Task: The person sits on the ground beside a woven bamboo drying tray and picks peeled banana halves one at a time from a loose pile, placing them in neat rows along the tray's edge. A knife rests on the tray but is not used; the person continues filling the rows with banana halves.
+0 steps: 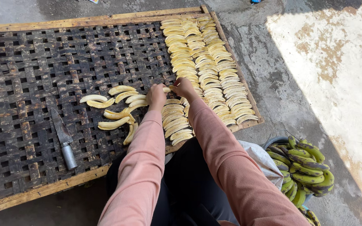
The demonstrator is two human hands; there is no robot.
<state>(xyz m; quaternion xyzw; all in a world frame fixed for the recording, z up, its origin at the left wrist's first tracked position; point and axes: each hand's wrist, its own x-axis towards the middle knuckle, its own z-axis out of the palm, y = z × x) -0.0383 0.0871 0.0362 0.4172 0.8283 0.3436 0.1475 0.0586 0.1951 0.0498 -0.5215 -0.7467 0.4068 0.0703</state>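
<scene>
Woven bamboo drying tray [30,58] carries rows of peeled banana halves [206,54]. I see my left hand [156,96] and right hand [184,87] both pinching one banana slice [166,89] above them. Unpeeled bananas [304,167] fill a basin [273,140] nearby.

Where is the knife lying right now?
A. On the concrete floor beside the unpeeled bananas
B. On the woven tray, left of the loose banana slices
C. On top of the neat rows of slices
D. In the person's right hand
B: the knife lies flat on the woven tray, left of the loose banana slices, away from both hands.
</scene>
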